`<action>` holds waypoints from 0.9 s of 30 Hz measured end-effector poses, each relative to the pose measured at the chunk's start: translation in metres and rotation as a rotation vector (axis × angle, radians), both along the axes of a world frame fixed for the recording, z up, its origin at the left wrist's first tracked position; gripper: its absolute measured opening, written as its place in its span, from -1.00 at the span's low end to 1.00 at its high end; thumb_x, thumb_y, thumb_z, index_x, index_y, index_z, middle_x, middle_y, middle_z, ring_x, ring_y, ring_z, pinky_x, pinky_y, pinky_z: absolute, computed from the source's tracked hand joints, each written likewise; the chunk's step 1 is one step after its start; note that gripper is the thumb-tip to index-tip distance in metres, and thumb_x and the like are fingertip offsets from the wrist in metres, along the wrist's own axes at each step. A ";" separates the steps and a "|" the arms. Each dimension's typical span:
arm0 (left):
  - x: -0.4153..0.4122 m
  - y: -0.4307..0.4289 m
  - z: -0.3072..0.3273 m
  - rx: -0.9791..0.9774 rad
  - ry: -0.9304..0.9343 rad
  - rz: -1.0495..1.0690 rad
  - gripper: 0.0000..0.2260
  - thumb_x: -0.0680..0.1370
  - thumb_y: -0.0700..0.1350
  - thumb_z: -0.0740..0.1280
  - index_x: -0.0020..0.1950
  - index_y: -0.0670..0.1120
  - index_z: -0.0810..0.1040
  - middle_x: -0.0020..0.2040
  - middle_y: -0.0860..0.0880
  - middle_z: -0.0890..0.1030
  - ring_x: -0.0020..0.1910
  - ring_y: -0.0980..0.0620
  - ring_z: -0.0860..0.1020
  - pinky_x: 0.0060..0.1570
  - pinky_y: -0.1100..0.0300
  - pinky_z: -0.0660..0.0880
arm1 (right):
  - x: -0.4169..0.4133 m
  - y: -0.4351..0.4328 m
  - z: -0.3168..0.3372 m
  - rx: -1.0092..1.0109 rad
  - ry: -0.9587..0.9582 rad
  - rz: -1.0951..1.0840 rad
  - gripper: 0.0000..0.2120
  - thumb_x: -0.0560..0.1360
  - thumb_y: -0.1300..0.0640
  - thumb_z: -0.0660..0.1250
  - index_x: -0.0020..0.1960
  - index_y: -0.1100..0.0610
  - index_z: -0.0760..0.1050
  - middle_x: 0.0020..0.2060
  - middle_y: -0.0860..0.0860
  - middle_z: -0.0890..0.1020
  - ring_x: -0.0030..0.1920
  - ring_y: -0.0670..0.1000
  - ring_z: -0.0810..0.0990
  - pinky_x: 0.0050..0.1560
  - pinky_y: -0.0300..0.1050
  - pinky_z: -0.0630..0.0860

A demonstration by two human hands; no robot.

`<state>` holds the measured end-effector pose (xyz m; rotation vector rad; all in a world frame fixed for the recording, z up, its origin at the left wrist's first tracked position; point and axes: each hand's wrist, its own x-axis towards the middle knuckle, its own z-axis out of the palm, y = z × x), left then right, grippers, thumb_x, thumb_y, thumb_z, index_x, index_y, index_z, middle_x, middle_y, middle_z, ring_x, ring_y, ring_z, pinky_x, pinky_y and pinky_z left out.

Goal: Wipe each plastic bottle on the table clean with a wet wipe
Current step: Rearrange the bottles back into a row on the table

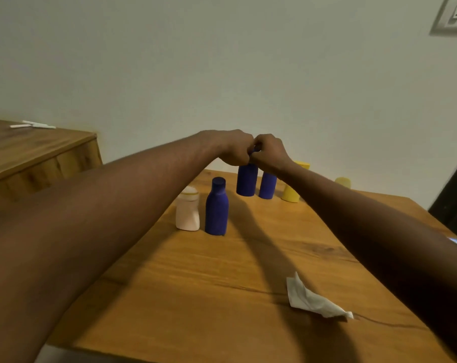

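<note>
Reaching over the brown wooden counter point(222, 297), the left hand point(235, 150) and the right hand point(270, 154) meet at the top of a dark blue cylindrical plastic bottle point(247, 180). Each grip is narrow, with fingers curled round the bottle's neck and cap, and only a sliver of blue shows between the knuckles. Whether its base rests on the counter or hangs just above cannot be told.

The landmark is a round-capped blue plastic bottle point(216, 208) standing upright near the middle of the counter. The gripped bottle is behind it and slightly to its right. A squat pale pink-white plastic bottle point(187, 213) stands just beside the landmark on its left. Behind and further right of the landmark, past the gripped bottle, stands a second dark blue plastic bottle point(267, 186), its top hidden by the right wrist. A yellow plastic bottle point(291, 193) is beyond that, and a small yellow container point(343, 182) is further right still. Well in front of the landmark and to its right, a crumpled white wet wipe point(313, 299) lies on the counter, touched by neither hand.
</note>
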<state>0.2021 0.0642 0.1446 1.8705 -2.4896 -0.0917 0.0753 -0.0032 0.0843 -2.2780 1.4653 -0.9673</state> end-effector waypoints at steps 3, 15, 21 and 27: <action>0.005 -0.017 -0.013 0.022 -0.043 0.021 -0.70 0.63 -0.26 0.28 0.37 -0.17 0.52 0.10 -0.11 0.58 0.02 -0.04 0.55 -0.03 0.13 0.44 | 0.009 -0.019 -0.006 0.008 0.010 -0.010 -0.79 0.46 0.28 0.43 0.08 0.26 0.55 -0.04 0.14 0.64 -0.02 0.10 0.64 -0.07 -0.13 0.54; 0.019 -0.058 -0.041 0.092 -0.065 0.021 -0.60 0.65 -0.25 0.23 0.51 -0.19 0.41 0.35 -0.20 0.54 0.11 -0.04 0.50 0.05 0.13 0.41 | 0.018 -0.066 -0.034 0.038 0.080 -0.065 -0.72 0.50 0.22 0.45 0.19 0.26 0.55 0.04 0.12 0.61 0.02 0.05 0.57 -0.04 -0.16 0.43; 0.021 -0.057 -0.041 0.098 -0.035 0.054 -0.55 0.66 -0.25 0.25 0.56 -0.19 0.35 0.45 -0.21 0.49 0.33 -0.11 0.51 0.28 0.05 0.45 | 0.016 -0.065 -0.032 0.047 0.088 -0.070 -0.56 0.54 0.22 0.43 0.38 0.25 0.45 0.25 0.15 0.59 0.22 0.11 0.58 0.08 -0.15 0.44; 0.029 -0.041 -0.030 0.074 -0.030 0.084 -0.44 0.65 -0.24 0.24 0.66 -0.14 0.21 0.58 -0.15 0.36 0.54 -0.12 0.37 0.50 -0.02 0.36 | 0.011 -0.044 -0.021 0.022 0.058 -0.063 -0.50 0.55 0.20 0.42 0.45 0.24 0.40 0.35 0.16 0.53 0.30 0.12 0.54 0.13 -0.16 0.45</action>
